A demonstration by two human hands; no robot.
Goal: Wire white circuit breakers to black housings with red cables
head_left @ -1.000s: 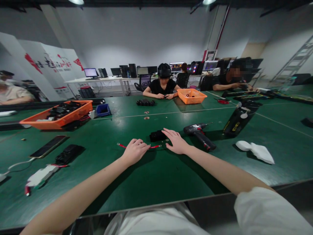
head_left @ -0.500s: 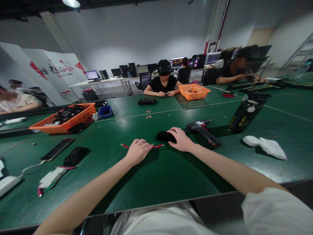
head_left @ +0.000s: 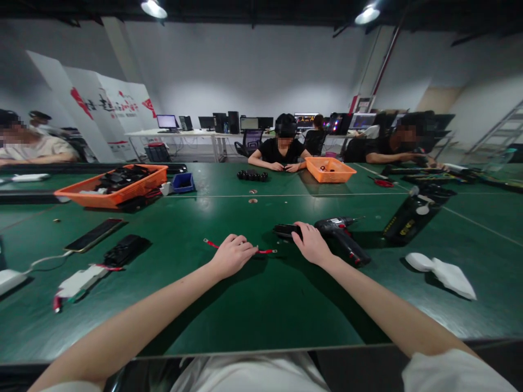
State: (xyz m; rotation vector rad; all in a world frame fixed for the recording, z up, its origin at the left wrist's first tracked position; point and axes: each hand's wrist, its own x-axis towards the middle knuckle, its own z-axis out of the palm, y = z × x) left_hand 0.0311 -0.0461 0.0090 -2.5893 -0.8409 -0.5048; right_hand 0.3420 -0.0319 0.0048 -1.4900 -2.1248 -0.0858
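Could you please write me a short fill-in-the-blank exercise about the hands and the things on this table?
1. The left hand rests on a ___ wire.
2. The right hand touches a small ___ part.
3. The drill lies to the ___ of the right hand.
4. The basket by the person opposite is ___.
Missing words: red; black; right; orange.

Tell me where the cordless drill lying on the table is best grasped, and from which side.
Take the cordless drill by its handle, the thick bar slanting toward the near right, from above. It lies on its side, bit pointing away to the right, and the right hand rests just left of it.
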